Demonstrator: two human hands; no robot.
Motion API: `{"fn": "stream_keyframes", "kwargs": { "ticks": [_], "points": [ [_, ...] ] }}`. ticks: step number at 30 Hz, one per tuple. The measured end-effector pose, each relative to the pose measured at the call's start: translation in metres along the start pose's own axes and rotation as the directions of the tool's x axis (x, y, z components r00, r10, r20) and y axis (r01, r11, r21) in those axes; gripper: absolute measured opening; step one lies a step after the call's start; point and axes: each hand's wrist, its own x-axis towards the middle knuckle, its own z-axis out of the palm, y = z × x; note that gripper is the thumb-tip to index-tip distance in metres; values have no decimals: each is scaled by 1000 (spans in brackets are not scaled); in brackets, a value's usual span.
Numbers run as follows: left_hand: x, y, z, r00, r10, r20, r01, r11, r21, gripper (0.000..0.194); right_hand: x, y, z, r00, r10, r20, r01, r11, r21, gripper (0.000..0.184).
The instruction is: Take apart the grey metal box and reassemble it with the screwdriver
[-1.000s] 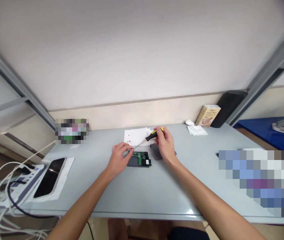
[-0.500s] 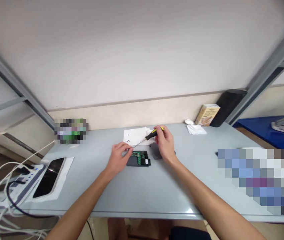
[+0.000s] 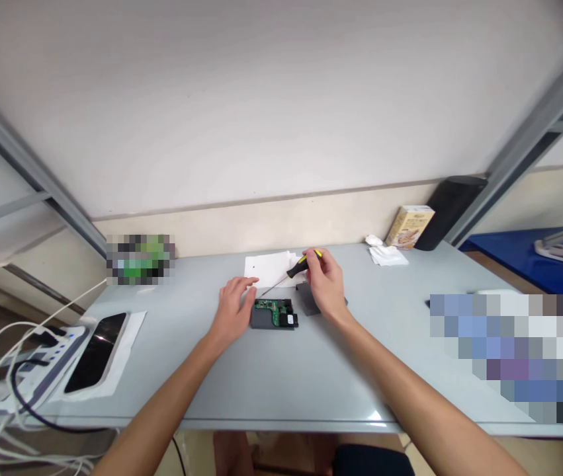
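My right hand [image 3: 325,281] grips a black and yellow screwdriver [image 3: 297,268], its thin shaft slanting down to the left. The tip is near the upper left corner of a small device [image 3: 264,318] with a dark grey casing and an exposed green circuit board [image 3: 268,304]. Beside that corner, my left hand [image 3: 234,307] has its fingers apart, with no object visible in it. Below my right hand lies a dark grey cover [image 3: 305,301], partly hidden. Behind the device, a sheet of white paper [image 3: 266,264] carries a small dark speck; my left fingers overlap its lower edge.
A phone [image 3: 97,354] and a power strip [image 3: 57,363] with tangled cables lie at the left. At the back right are crumpled tissue [image 3: 388,254], a yellowish box [image 3: 410,227] and a black cylinder [image 3: 452,211]. Blurred-out items sit at both sides of the table [image 3: 311,383].
My left fingers have come away from the screwdriver tip and spread, shifting slightly left and up. My right hand and the screwdriver have barely moved.
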Motion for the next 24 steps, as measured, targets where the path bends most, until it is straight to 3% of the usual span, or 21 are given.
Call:
{"fn": "stream_keyframes", "kwargs": {
  "ticks": [4, 9, 24],
  "points": [
    [1, 1, -3, 998, -29, 51, 29, 1000, -10, 41, -2, 0, 0, 999, -37, 16, 39, 995, -91, 43],
    [1, 0, -4, 991, -40, 131, 46, 998, -37, 42, -10, -4, 3, 992, -44, 118, 63, 984, -165, 45],
    [-1, -7, 2, 986, 29, 167, -28, 1000, -4, 34, -12, -4, 5, 989, -51, 141, 78, 978, -193, 46]
  ]
}}
